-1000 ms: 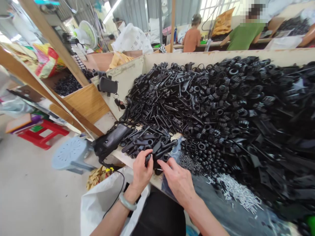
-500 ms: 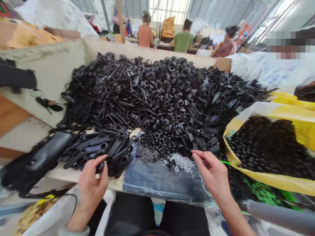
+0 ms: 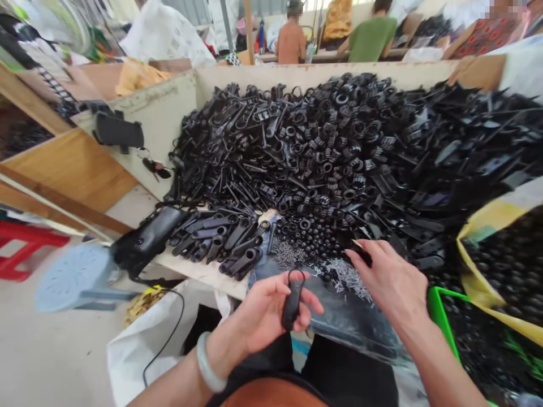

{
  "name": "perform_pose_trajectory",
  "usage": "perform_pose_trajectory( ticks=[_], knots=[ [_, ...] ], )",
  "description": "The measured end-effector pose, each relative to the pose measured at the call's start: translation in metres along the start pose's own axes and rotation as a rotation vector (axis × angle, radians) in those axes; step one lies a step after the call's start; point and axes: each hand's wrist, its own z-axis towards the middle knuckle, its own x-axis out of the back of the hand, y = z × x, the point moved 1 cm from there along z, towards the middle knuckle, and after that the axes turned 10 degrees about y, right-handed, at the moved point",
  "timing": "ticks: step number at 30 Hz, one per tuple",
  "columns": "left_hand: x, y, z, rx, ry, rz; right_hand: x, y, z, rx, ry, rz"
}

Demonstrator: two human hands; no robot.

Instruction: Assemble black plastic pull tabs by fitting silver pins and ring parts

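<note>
My left hand point(image 3: 265, 312) is closed on a black plastic lever part point(image 3: 292, 302) with a loop at its top, held upright in front of the bench edge. My right hand point(image 3: 392, 282) reaches into the near edge of the big heap of black plastic parts point(image 3: 339, 152), fingers pinched on something I cannot make out. Between the hands lie small silver pins point(image 3: 345, 274) and small black rings point(image 3: 316, 232) on a dark sheet. A row of assembled black levers point(image 3: 224, 240) lies left of them.
A black mesh pouch point(image 3: 146, 237) hangs over the bench's left corner above a grey stool point(image 3: 74, 277). A yellow bag of black parts point(image 3: 504, 254) and a green crate edge point(image 3: 441, 316) are on the right. People sit at benches behind.
My left hand lifted a lever part off the bench and brought it toward me. My right hand moved forward to the parts heap. The view swung back left.
</note>
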Motion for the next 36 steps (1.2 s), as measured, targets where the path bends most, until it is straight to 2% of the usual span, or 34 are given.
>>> perform_pose_trajectory(
  ticks=[3,6,8,10,13,16,23,29,33,36],
  knots=[
    [0.005,-0.007,0.001,0.038,-0.020,-0.049,0.015,0.004,-0.012,-0.142,-0.016,0.380],
    [0.008,-0.015,-0.001,0.068,0.001,0.002,0.030,-0.011,-0.036,-0.237,-0.064,0.791],
    [0.008,-0.022,-0.002,0.058,0.000,0.035,0.037,-0.029,-0.053,-0.166,-0.070,0.956],
    [0.007,-0.029,-0.003,0.044,0.014,0.040,0.039,-0.046,-0.068,-0.047,-0.076,1.013],
    [0.005,-0.036,-0.004,0.055,0.072,0.043,0.037,-0.057,-0.081,0.120,-0.052,0.954],
    [0.003,-0.037,-0.008,0.083,0.097,0.086,0.034,-0.055,-0.085,0.225,-0.033,0.848],
    [0.001,-0.035,-0.012,-0.037,0.085,0.176,0.034,-0.048,-0.086,0.429,0.021,0.679],
    [-0.001,-0.035,-0.015,-0.109,0.144,0.505,0.034,-0.046,-0.090,0.575,0.088,0.561],
    [-0.001,-0.039,-0.015,-0.212,0.178,0.794,0.035,-0.046,-0.092,0.595,0.079,0.511],
    [0.000,-0.043,-0.015,-0.250,0.200,0.884,0.036,-0.046,-0.093,0.575,0.068,0.518]
  ],
)
